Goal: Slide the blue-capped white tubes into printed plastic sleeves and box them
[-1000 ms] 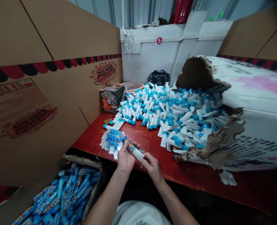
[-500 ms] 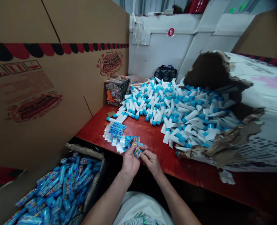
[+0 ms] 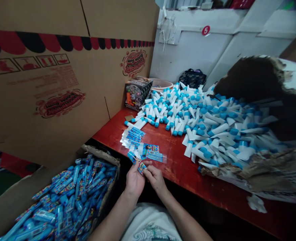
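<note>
"Red table (image 3: 174, 144), cardboard (image 3: 97, 77) at left. Where's the packet (image 3: 142, 168)?"
"Just off the front edge, between both hands: left hand (image 3: 135, 181) gripping, right hand (image 3: 156, 178) pinching its near end."
"Its line?"
"Slanting, far end leftward."
"Looks?"
"Blue, with yellow, multicoloured print."

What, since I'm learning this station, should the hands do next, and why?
Probably have the right hand smooth the nearest end of the printed packet: the left hand supports it, and the right is at that end, so neither need let go.
</note>
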A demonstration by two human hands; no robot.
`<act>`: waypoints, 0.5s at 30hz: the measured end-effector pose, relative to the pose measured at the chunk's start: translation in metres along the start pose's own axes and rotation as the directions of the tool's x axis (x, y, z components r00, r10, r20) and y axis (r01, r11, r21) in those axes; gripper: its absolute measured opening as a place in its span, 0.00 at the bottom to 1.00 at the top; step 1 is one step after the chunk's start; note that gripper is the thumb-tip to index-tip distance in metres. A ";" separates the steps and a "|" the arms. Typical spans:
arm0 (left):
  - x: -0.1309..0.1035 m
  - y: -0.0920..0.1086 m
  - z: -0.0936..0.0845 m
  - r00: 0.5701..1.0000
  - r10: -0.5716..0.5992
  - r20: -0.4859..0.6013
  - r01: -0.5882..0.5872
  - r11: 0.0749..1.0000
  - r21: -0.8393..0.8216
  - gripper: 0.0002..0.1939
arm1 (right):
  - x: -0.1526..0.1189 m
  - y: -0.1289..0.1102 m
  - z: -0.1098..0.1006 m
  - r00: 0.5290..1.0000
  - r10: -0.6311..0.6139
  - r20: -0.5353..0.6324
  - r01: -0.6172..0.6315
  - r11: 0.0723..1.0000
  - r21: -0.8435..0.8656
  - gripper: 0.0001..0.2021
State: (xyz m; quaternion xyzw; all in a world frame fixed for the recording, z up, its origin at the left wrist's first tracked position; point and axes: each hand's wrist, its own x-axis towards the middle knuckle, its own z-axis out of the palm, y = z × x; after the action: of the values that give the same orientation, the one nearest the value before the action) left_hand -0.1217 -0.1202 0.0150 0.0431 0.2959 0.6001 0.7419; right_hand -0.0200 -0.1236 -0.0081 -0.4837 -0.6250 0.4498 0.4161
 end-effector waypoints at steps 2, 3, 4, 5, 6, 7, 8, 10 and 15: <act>-0.004 0.009 -0.005 0.999 0.031 -0.023 -0.031 0.999 0.022 0.09 | 0.003 -0.004 0.007 0.998 -0.026 0.053 0.028 0.999 -0.031 0.17; -0.006 0.014 -0.008 0.998 0.056 -0.038 -0.054 0.998 0.043 0.06 | 0.005 -0.005 0.007 0.995 -0.050 0.083 0.055 0.997 -0.063 0.17; -0.007 0.022 -0.012 0.994 0.090 -0.057 -0.086 0.994 0.072 0.05 | 0.008 -0.005 0.004 0.992 -0.076 0.101 0.088 0.989 -0.120 0.16; -0.008 0.030 -0.017 0.987 0.142 -0.080 -0.133 0.985 0.113 0.06 | 0.010 -0.004 -0.001 0.990 -0.104 0.097 0.123 0.970 -0.211 0.15; -0.009 0.040 -0.024 0.971 0.213 -0.106 -0.194 0.967 0.166 0.09 | 0.013 -0.002 -0.008 0.989 -0.133 0.066 0.147 0.932 -0.330 0.14; -0.009 0.051 -0.033 0.946 0.297 -0.133 -0.261 0.936 0.236 0.12 | 0.016 0.001 -0.017 0.987 -0.160 0.018 0.150 0.871 -0.467 0.12; -0.010 0.064 -0.043 0.908 0.388 -0.157 -0.324 0.889 0.323 0.15 | 0.019 0.006 -0.026 0.982 -0.186 -0.030 0.131 0.789 -0.600 0.11; -0.012 0.088 -0.068 0.807 0.561 -0.184 -0.385 0.737 0.555 0.19 | 0.021 0.016 -0.044 0.973 -0.220 -0.065 0.083 0.603 -0.793 0.11; -0.020 0.109 -0.105 0.597 0.801 -0.055 -0.150 0.178 0.973 0.30 | 0.009 0.032 -0.060 0.966 -0.248 0.077 0.168 0.372 -0.913 0.13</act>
State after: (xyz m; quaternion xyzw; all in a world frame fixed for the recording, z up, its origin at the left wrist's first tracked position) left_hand -0.2697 -0.1389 -0.0177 0.3560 0.7437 0.5249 0.2115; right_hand 0.0433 -0.1007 -0.0234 -0.5652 -0.8085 -0.0389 0.1593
